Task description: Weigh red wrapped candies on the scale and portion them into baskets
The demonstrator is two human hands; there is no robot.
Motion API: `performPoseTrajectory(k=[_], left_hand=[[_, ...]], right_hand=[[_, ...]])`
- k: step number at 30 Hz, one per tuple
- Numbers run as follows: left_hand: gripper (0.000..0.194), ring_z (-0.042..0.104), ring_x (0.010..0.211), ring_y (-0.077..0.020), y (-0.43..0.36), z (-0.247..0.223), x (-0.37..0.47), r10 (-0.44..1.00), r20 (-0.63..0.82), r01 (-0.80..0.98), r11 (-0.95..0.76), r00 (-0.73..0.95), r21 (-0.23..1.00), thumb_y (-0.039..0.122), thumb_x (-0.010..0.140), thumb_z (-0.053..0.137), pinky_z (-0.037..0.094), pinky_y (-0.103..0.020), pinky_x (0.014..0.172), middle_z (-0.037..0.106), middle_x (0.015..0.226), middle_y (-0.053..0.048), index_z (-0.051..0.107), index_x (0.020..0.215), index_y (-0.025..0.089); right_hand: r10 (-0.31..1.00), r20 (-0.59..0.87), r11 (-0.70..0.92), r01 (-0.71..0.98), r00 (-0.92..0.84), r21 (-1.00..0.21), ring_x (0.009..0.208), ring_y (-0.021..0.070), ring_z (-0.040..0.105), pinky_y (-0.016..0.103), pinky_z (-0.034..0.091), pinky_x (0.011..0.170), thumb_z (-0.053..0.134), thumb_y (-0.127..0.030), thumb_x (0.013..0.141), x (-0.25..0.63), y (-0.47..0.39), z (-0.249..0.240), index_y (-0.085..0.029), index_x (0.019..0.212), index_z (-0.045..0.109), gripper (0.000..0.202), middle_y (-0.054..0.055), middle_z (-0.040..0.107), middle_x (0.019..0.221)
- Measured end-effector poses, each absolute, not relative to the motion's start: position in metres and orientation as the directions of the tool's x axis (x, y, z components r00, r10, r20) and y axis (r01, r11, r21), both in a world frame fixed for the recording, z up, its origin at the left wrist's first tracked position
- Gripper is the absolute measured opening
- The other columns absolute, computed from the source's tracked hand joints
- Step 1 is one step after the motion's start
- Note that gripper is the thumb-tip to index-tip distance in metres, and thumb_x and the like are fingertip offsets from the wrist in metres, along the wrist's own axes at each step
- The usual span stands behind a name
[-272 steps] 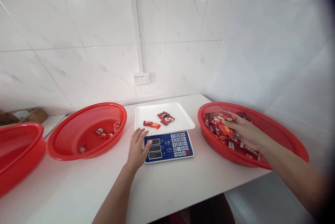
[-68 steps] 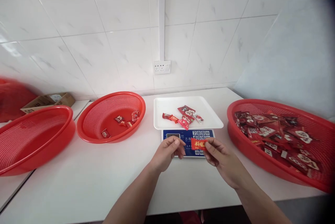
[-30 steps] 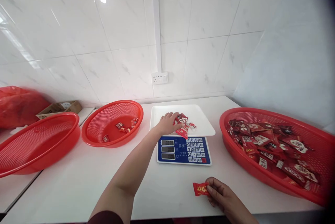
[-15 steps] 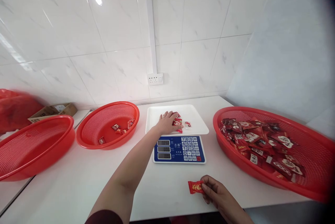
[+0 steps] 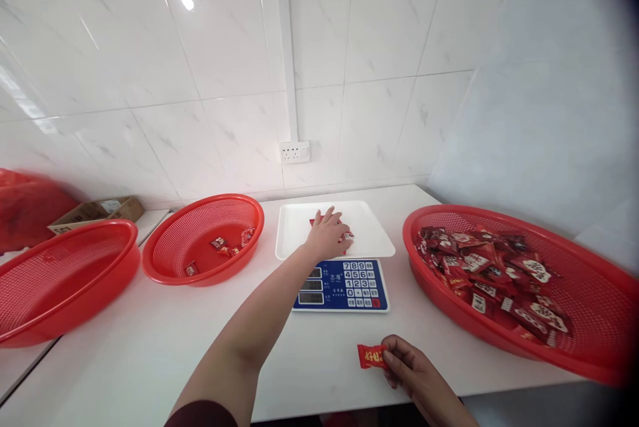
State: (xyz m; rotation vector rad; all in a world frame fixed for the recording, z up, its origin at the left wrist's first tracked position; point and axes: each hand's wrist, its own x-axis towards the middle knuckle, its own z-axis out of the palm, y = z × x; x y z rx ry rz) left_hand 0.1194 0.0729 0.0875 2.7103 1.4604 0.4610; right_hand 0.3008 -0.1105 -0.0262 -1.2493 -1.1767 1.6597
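My left hand point(image 5: 328, 235) is spread over several small red wrapped snacks point(image 5: 348, 236) on the white tray point(image 5: 372, 227) of a digital scale. Its fingers are apart and bent down onto the wrappers, which they partly cover. My left forearm crosses the edge of the scale's blue panel point(image 5: 344, 285) and hides part of the displays. Low in front of the scale, my right hand point(image 5: 407, 367) pinches one end of a red wrapped snack point(image 5: 370, 356) with yellow lettering, between thumb and fingers, close above the white table.
On the right, a large red basket point(image 5: 594, 287) holds many dark red wrapped snacks point(image 5: 492, 274). Left of the scale, a red basket point(image 5: 200, 214) has several small packets inside. Further left are another red basket point(image 5: 100, 247), a cardboard box point(image 5: 94, 213) and a red bag point(image 5: 30, 207).
My left hand has shifted slightly right over the wrapped snacks, its fingers now more bent and covering the pale packet there. The right hand keeps its snack in nearly the same place.
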Motion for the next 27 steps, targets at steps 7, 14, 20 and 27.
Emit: performPoseTrajectory(k=[7,14,20,27], left_hand=[[0.048,0.023,0.141,-0.0320,0.002,0.079,0.088,0.778,0.423,0.710,-0.612,0.464,0.348,0.049,0.087,0.051,0.021,-0.054,0.113,0.046,0.141,-0.012,0.054,0.124,0.019],[0.046,0.062,0.098,-0.0216,-0.096,0.054,0.082,0.876,0.113,0.543,-0.387,0.469,0.745,0.047,0.085,0.057,0.051,-0.035,0.084,0.066,0.111,-0.009,0.057,0.123,0.021],[0.021,0.056,0.067,-0.0122,-0.104,0.042,0.095,0.926,-0.038,0.399,-0.124,0.376,0.909,0.029,0.086,0.055,0.045,-0.023,0.064,0.067,0.078,-0.003,0.067,0.099,0.016],[0.021,0.056,0.069,-0.0117,-0.096,0.047,0.097,0.860,-0.017,0.453,-0.252,0.511,0.855,0.033,0.087,0.055,0.042,-0.022,0.063,0.068,0.083,-0.002,0.068,0.095,0.018]], right_hand=[[0.921,-0.298,-0.311,-0.011,-0.251,-0.950,0.056,0.0108,0.041,0.024,0.035,0.056,0.062,-0.064,0.071,0.303,-0.114,-0.029,-0.021,0.073,0.052,0.045,-0.005,0.049,0.059],[0.964,-0.215,-0.220,-0.017,-0.157,-0.975,0.055,0.0116,0.044,0.025,0.038,0.054,0.060,-0.065,0.072,0.288,-0.115,-0.006,-0.021,0.072,0.055,0.044,-0.003,0.051,0.058],[0.973,-0.136,-0.116,0.117,-0.184,-0.986,0.061,0.0144,0.053,0.027,0.046,0.059,0.058,-0.057,0.078,0.281,-0.115,0.021,-0.022,0.087,0.062,0.037,0.000,0.058,0.066],[0.988,-0.052,0.013,0.414,-0.146,-0.910,0.069,0.0175,0.059,0.028,0.051,0.069,0.058,-0.054,0.078,0.297,-0.123,0.030,-0.025,0.083,0.068,0.031,0.002,0.066,0.074]])
